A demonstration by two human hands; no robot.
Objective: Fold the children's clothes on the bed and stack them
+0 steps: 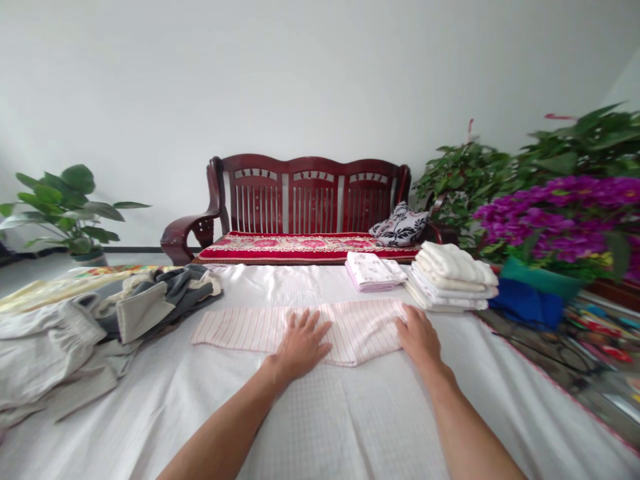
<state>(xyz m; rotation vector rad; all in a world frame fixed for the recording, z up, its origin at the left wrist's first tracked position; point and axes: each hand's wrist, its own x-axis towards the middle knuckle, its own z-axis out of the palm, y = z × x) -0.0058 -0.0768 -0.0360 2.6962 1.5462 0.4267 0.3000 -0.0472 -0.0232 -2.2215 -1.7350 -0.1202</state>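
White cloth with faint creases covers the broad surface in front of the person, and beyond it a dark red carved wooden bench stands before a pale wall. Lying across the cloth, directly ahead of the person, is a flattened pink-and-white striped fabric garment; its long axis runs from left to right, roughly square to the two reaching forearms, and its lower edge dips nearer the person right of the middle. Both hands touch it. The left hand lies palm down near the middle of its length, fingers spread wide and pointing away, pressing on the fabric with nothing gripped. The right hand is at the right end, fingers bent over the edge; whether it pinches the fabric cannot be told. The narrower left end lies free of both hands, the left being the nearer to it. Just beyond the right end sit a small folded white printed cloth and a taller stack of folded white cloths, while a loose heap of grey and cream clothes spreads at the far left.
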